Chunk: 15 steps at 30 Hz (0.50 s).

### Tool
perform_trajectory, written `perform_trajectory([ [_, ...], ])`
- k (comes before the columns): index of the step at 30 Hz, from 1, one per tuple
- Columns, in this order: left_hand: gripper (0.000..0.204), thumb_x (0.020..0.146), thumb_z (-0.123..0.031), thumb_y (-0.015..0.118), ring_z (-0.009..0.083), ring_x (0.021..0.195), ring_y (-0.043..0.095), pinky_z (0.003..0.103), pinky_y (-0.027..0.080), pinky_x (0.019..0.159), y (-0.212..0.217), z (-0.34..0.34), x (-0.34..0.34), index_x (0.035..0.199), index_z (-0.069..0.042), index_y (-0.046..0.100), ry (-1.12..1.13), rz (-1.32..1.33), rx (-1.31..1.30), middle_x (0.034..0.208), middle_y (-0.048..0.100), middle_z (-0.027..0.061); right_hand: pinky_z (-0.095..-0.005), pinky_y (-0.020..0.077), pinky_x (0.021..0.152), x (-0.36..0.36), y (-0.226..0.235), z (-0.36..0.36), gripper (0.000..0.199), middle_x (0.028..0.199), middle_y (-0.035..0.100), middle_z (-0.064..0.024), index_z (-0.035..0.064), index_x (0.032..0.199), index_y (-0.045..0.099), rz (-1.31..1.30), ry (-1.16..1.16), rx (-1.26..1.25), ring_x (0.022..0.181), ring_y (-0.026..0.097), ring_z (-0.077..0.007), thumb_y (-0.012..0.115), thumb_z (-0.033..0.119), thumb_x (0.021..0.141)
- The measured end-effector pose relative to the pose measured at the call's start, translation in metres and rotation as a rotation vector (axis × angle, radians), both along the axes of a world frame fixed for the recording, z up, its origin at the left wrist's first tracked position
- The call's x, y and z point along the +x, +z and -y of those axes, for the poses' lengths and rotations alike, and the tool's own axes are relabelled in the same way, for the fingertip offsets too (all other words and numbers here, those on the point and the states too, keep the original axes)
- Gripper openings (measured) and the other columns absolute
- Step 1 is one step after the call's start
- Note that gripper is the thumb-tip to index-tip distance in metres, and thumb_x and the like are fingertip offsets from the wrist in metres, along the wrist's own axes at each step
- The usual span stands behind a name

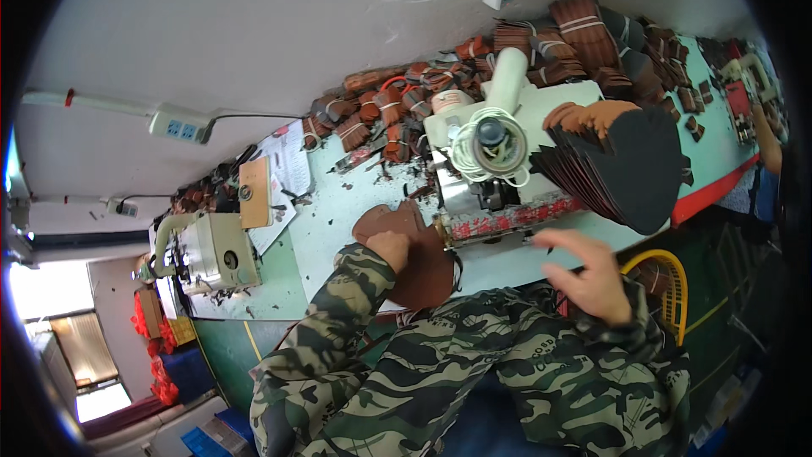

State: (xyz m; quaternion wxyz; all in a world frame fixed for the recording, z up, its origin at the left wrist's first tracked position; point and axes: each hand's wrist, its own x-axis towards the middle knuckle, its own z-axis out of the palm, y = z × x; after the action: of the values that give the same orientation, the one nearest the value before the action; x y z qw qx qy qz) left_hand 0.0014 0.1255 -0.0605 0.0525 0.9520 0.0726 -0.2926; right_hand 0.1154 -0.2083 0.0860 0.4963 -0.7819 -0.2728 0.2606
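A brown leather piece (pixel 427 271) with a rounded lower end lies on the white table in front of me, its lower end at the front edge. My left hand (pixel 391 250) rests on its left side, fingers curled in against the leather. To the right, my right hand (pixel 588 279) hangs in front of the table edge, thumb and fingers apart and nothing between them. Just beyond it stands a white bench machine (pixel 507 195) with a worn red front. A thick fanned stack of dark leather pieces (pixel 634 169) with brown undersides rests at the machine's right.
Tied bundles of brown leather pieces (pixel 389 106) line the wall behind. Dark scraps litter the table (pixel 338 203). A second machine (pixel 216 254) and a brown clipboard (pixel 254 190) are at the left. A yellow chair back (pixel 677 279) stands at the right; farther off, another person's arm (pixel 768 144) shows.
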Motion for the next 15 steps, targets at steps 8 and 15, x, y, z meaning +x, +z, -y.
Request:
perform_trajectory([
  [8,0.019,0.093,-0.013,0.051,0.0203,0.056,0.063,0.032,0.048,0.051,0.105,0.071,0.062,0.100,0.002,0.060,0.394,0.022,-0.967,0.066,0.061,0.0121,-0.0285,0.0481,0.081,-0.009,-0.104,-0.008,0.036,0.099,0.066,-0.0107,-0.0055,0.112,0.059,-0.825,-0.085,0.160,0.090,0.060,-0.0130,0.067,0.015,0.083],
  [15,0.025,0.089,-0.025,0.049,0.0424,0.072,0.061,0.052,0.048,0.068,0.062,0.081,0.080,0.088,-0.004,0.063,0.210,0.342,-0.427,0.074,0.063,0.0234,-0.0264,0.0493,0.073,-0.010,-0.098,-0.033,0.024,0.092,0.067,-0.0086,-0.0067,0.103,0.062,-0.617,-0.234,0.034,0.080,0.061,-0.0119,0.058,0.012,0.089],
])
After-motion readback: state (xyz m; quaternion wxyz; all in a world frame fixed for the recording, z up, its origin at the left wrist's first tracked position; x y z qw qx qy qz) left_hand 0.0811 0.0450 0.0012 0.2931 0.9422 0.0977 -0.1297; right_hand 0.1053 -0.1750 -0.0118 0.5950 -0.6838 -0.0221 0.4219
